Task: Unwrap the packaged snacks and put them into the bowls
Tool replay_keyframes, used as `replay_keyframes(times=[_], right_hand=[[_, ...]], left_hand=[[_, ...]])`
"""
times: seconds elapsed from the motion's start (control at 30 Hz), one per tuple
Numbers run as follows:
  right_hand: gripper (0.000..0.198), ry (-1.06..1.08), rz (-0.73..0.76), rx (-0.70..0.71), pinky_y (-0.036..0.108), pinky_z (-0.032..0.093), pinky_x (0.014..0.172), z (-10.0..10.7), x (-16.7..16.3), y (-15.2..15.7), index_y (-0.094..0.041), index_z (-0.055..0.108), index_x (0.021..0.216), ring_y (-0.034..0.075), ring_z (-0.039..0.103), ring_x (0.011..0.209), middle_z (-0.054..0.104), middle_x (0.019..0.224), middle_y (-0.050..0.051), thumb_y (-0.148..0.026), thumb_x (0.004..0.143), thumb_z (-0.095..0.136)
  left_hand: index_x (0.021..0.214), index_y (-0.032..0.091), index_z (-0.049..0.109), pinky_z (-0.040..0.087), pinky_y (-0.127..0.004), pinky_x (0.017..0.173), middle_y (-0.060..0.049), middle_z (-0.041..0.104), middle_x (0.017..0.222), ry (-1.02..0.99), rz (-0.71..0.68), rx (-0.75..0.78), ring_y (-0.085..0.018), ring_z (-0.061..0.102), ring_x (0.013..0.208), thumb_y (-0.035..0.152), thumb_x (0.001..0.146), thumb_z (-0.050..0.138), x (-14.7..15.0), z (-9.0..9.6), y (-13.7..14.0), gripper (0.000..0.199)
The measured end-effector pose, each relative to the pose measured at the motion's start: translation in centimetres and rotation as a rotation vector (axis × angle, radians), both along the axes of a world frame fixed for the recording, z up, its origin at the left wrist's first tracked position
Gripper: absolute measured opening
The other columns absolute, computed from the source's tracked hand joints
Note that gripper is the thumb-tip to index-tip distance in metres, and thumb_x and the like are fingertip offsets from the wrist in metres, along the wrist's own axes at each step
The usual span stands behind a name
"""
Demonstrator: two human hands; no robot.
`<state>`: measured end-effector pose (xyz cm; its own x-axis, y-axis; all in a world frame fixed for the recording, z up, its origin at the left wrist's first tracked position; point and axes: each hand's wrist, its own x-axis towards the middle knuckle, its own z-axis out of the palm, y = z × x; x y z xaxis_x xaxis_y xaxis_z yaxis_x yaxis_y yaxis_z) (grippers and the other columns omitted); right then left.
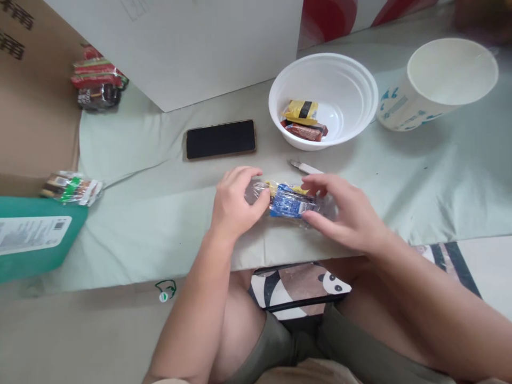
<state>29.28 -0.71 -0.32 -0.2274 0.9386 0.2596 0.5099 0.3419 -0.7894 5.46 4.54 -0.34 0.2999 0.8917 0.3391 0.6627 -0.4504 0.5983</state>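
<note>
Blue-and-yellow packet in clear crinkly wrap, sitting between both hands at the near side of the cloth-covered table. Left hand is half-curled at one end, right hand at the other, thumb and fingers parted; honestly can't tell if either's really pinching it. Thin cutter just beyond, plus a phone and white bowl holding wrapped snacks.

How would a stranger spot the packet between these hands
On the pale green cloth, find the white bowl. Below it in view, the packet sits between the left hand and right hand. Mostly blue, it stands apart from the yellow wrapper and red-brown wrapper in the bowl.
</note>
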Motion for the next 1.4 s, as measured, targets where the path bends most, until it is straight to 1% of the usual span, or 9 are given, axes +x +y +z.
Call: replay_keyframes(times=[0.13,0.33,0.5,0.67,0.87,1.07,1.23,1.33,1.4], right_hand=[[0.030,-0.263,-0.082,0.074,0.039,0.056,0.081,0.1,-1.0,0.0,-0.021,0.067,0.120,0.026,0.069,0.091,0.073,0.099,0.009,-0.029,0.092,0.062],[0.012,-0.305,-0.137,0.109,0.033,0.051,0.069,0.4,-0.4,0.3,-0.024,0.071,0.094,0.021,0.068,0.081,0.070,0.087,0.006,-0.025,0.096,0.059],[0.013,-0.326,-0.241,0.287,0.039,0.053,0.080,0.6,-0.5,0.2,-0.026,0.067,0.095,0.024,0.074,0.087,0.076,0.089,0.006,-0.020,0.099,0.056],[0.012,-0.265,-0.255,0.299,0.046,0.054,0.089,0.7,-0.5,0.0,-0.028,0.065,0.095,0.027,0.075,0.091,0.078,0.092,0.006,-0.019,0.095,0.057],[0.008,-0.168,-0.260,0.247,0.036,0.051,0.067,1.6,-0.7,-0.5,-0.027,0.062,0.089,0.019,0.063,0.063,0.067,0.072,0.001,-0.022,0.093,0.057],[0.012,-0.137,-0.189,0.245,0.031,0.042,0.055,2.4,0.1,0.0,-0.026,0.064,0.080,0.015,0.053,0.052,0.061,0.059,-0.003,-0.021,0.089,0.058],[0.038,-0.222,0.005,0.015,0.031,0.033,0.051,2.0,2.2,0.9,-0.023,0.056,0.058,0.012,0.043,0.047,0.049,0.048,-0.002,-0.030,0.095,0.054],[0.051,-0.313,0.171,-0.020,0.031,0.027,0.048,1.7,2.5,0.9,-0.021,0.042,0.048,0.010,0.032,0.043,0.037,0.044,-0.004,-0.032,0.097,0.052],[0.047,-0.366,0.119,0.037,0.030,0.027,0.047,1.5,2.0,0.7,-0.022,0.048,0.051,0.010,0.034,0.044,0.041,0.046,-0.003,-0.032,0.096,0.053]], left_hand=[[0.098,0.021,0.070,0.054,-0.039,0.089,-0.006,0.076,0.099,0.044,-0.070,-0.067,-0.023,0.068,0.097,0.026,0.090,0.062,0.1,0.0,0.2,0.012],[0.084,0.022,0.064,0.050,-0.036,0.078,-0.003,0.073,0.085,-0.037,-0.034,0.022,-0.020,0.065,0.084,0.024,0.097,0.055,-0.1,0.4,0.2,0.016],[0.085,0.025,0.062,0.045,-0.044,0.097,-0.003,0.072,0.082,-0.084,0.115,0.262,-0.025,0.067,0.101,0.025,0.095,0.055,0.4,0.6,-0.1,0.012],[0.086,0.025,0.059,0.047,-0.046,0.095,-0.005,0.072,0.087,-0.129,0.143,0.255,-0.025,0.067,0.094,0.033,0.094,0.055,0.2,0.8,-0.3,0.012],[0.090,0.026,0.058,0.049,-0.045,0.091,-0.003,0.068,0.081,-0.251,0.158,0.360,-0.024,0.068,0.093,0.026,0.098,0.052,-0.1,0.6,-1.0,0.010],[0.082,0.026,0.057,0.048,-0.042,0.076,0.000,0.061,0.067,-0.269,0.144,0.509,-0.022,0.066,0.075,0.020,0.087,0.057,-0.5,1.0,-2.2,0.007],[0.073,0.024,0.056,0.040,-0.032,0.054,0.002,0.056,0.058,-0.301,0.037,0.343,-0.015,0.051,0.052,0.020,0.082,0.058,-1.3,1.8,-2.9,0.010],[0.070,0.023,0.061,0.039,-0.026,0.048,0.005,0.057,0.051,-0.156,-0.251,-0.056,-0.010,0.049,0.044,0.019,0.082,0.060,-1.5,3.1,-3.4,0.013],[0.069,0.023,0.064,0.041,-0.023,0.048,0.006,0.061,0.050,-0.061,-0.384,-0.327,-0.009,0.053,0.043,0.019,0.083,0.062,-1.6,3.8,-3.7,0.015]])
